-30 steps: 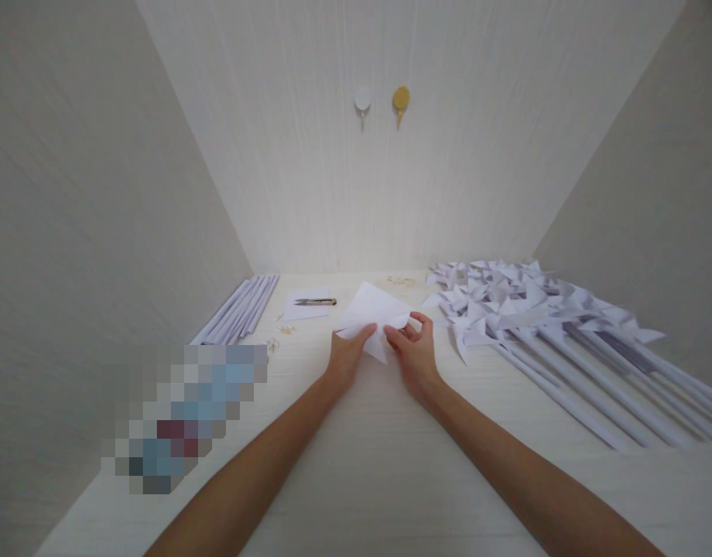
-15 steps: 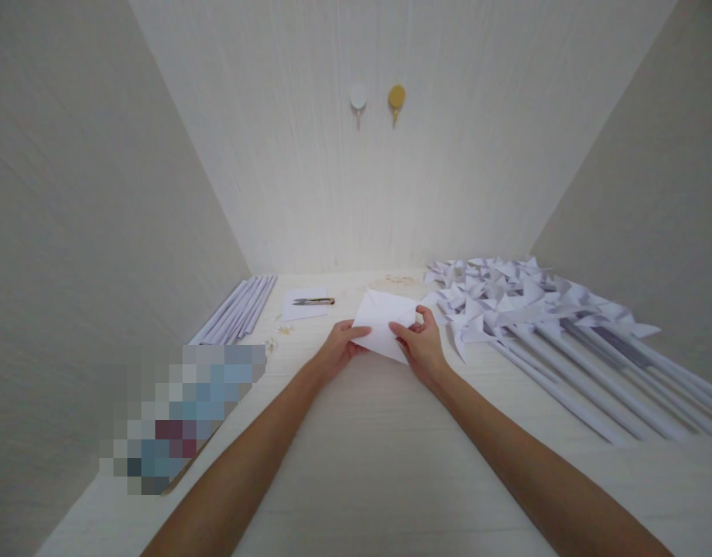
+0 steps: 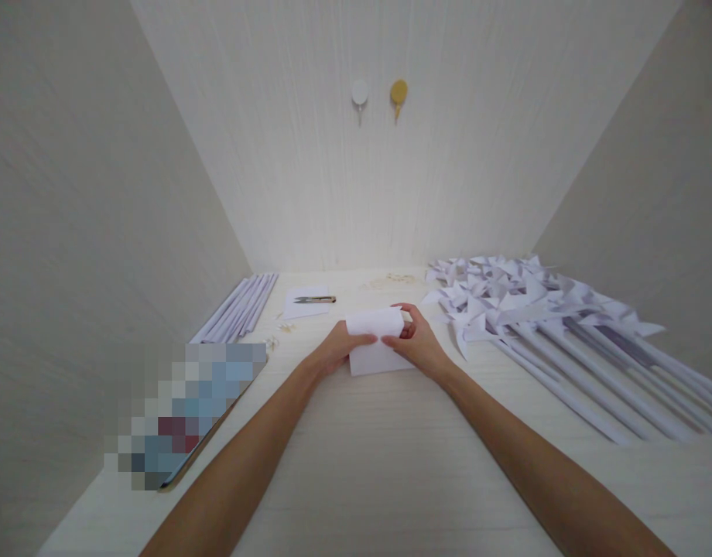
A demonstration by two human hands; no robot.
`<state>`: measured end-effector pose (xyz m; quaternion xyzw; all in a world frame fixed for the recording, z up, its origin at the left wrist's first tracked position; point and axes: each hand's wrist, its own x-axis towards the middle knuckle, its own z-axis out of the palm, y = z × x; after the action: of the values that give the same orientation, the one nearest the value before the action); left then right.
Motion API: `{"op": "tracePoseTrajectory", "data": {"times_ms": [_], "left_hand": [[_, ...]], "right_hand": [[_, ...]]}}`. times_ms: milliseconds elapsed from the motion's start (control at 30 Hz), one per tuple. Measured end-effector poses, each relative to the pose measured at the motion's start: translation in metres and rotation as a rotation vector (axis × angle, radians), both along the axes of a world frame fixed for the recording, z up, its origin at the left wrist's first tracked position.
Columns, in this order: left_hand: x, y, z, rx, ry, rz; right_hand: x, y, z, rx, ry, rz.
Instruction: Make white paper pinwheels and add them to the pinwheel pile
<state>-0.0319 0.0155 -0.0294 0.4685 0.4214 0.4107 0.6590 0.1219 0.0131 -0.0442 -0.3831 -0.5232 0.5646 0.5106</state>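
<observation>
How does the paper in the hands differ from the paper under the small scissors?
The held paper is curled over; the other paper lies flat. The held paper is pinched in the left hand and right hand; the other paper rests on the table, under the scissors. Both are white.

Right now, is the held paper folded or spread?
Folded: the paper bends back on itself between left hand and right hand; whether creased, cannot tell.
</observation>
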Motion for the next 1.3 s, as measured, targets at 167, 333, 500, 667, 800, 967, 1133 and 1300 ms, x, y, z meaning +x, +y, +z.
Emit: {"op": "tracePoseTrajectory", "data": {"times_ms": [167, 333, 500, 667, 800, 967, 1133, 1300], "left_hand": [[-0.0006, 0.0014, -0.002, 0.014, 0.009, -0.014], [-0.001, 0.0031, -0.0045, 0.032, 0.002, -0.025], [-0.0008, 0.0013, -0.0018, 0.027, -0.011, -0.022], [-0.0014, 0.0001, -0.0009, 0.029, -0.01, -0.037], [-0.0021, 0.0005, -0.0026, 0.036, -0.021, -0.05], [-0.0017, -0.0004, -0.0013, 0.03, -0.026, -0.039], [-0.0011, -0.001, -0.0002, 0.027, -0.027, -0.038], [-0.0019, -0.0003, -0.0011, 0.044, -0.008, -0.041]], "right_hand": [[-0.0002, 0.0001, -0.0007, 0.028, -0.039, -0.029], [-0.0005, 0.0006, -0.0005, 0.012, -0.032, -0.034], [-0.0006, 0.0003, -0.0009, 0.008, -0.018, -0.026], [-0.0001, 0.0, -0.0025, 0.023, 0.01, -0.014], [0.0005, 0.0006, -0.0025, 0.025, 0.013, -0.007], [0.0001, 0.0001, -0.0004, 0.013, 0.017, -0.013], [0.0003, -0.0003, 0.0, 0.007, 0.018, -0.014], [0.0012, 0.0005, -0.002, 0.017, -0.001, -0.017]]}}
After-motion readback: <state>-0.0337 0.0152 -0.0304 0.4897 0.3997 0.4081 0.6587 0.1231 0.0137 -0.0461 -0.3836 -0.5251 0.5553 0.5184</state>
